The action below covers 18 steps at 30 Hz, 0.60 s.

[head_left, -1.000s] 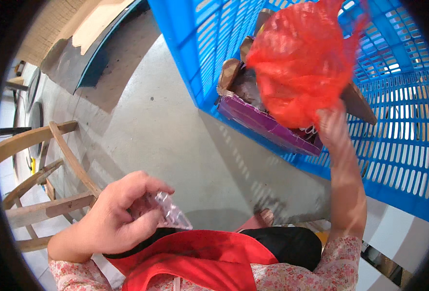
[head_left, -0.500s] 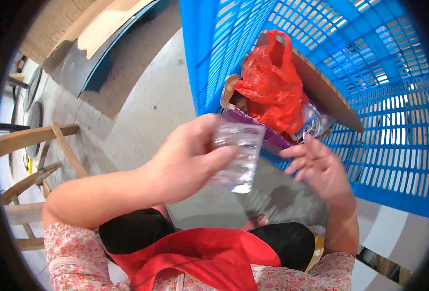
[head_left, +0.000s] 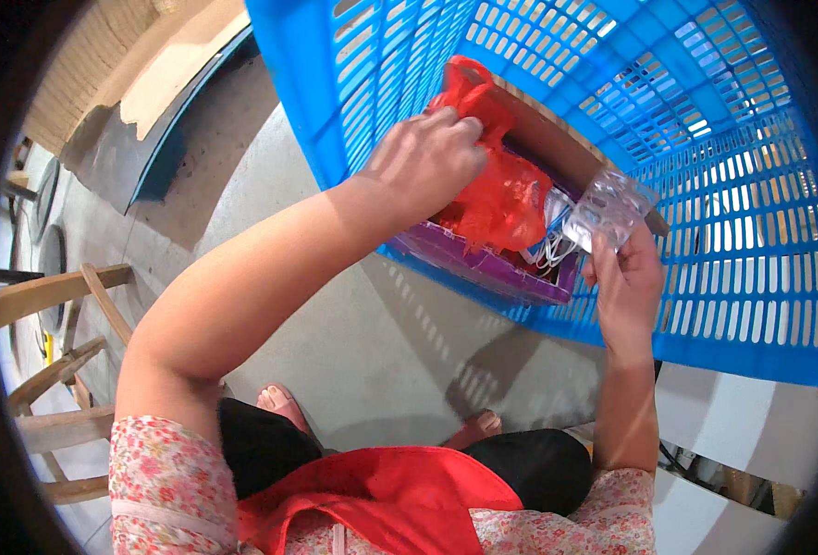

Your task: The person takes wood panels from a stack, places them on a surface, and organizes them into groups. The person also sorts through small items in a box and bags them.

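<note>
A red plastic bag (head_left: 512,203) lies in a purple cardboard box (head_left: 478,265) inside a blue plastic crate (head_left: 321,120). My left hand (head_left: 425,165) is over the bag's left side, its fingers curled closed on the red plastic; the fingertips are partly hidden. At the box's right end, my right hand (head_left: 629,287) holds up a clear, silvery blister pack (head_left: 608,211) between thumb and fingers. A white cable (head_left: 551,250) lies coiled between the bag and that hand.
The crate's slotted walls rise behind and to the right. On the left are wooden stool frames (head_left: 67,287) and a large sheet of cardboard (head_left: 104,69). My feet (head_left: 284,407) are on the grey floor below the crate.
The blister pack has passed from my left hand to my right. My left hand has moved up and away onto the red bag, and the view has shifted slightly.
</note>
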### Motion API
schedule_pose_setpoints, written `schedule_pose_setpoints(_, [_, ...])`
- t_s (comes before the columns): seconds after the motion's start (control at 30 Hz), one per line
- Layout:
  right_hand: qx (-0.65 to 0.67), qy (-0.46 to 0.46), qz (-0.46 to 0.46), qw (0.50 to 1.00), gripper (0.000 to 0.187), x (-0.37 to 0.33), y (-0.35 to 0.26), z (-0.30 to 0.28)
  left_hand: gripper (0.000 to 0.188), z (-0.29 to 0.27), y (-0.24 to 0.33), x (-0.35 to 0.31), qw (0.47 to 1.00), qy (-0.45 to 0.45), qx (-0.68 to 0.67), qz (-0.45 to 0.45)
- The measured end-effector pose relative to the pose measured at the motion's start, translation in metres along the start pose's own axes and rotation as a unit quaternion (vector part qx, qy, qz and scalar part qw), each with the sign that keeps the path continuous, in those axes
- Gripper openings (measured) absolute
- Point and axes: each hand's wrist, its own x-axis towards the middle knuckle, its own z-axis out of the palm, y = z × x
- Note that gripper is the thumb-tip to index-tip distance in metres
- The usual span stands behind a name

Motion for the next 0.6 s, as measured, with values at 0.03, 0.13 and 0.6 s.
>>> schedule_pose_setpoints(0.03, [-0.012,0.011,-0.023,1.0,0.036,0.006,0.001,0.003,0.019,-0.003,-0.003,-0.01,1.0,0.0,-0.003,0.001])
schedule_pose_setpoints(0.13, [-0.023,0.018,-0.076,0.997,0.04,0.017,0.002,0.02,0.008,-0.021,-0.004,-0.04,1.0,0.009,-0.002,0.016])
schedule_pose_setpoints(0.6, [-0.523,0.063,-0.363,0.769,0.016,-0.001,0.062,0.01,0.022,-0.052,0.012,-0.053,0.999,-0.036,0.005,-0.017])
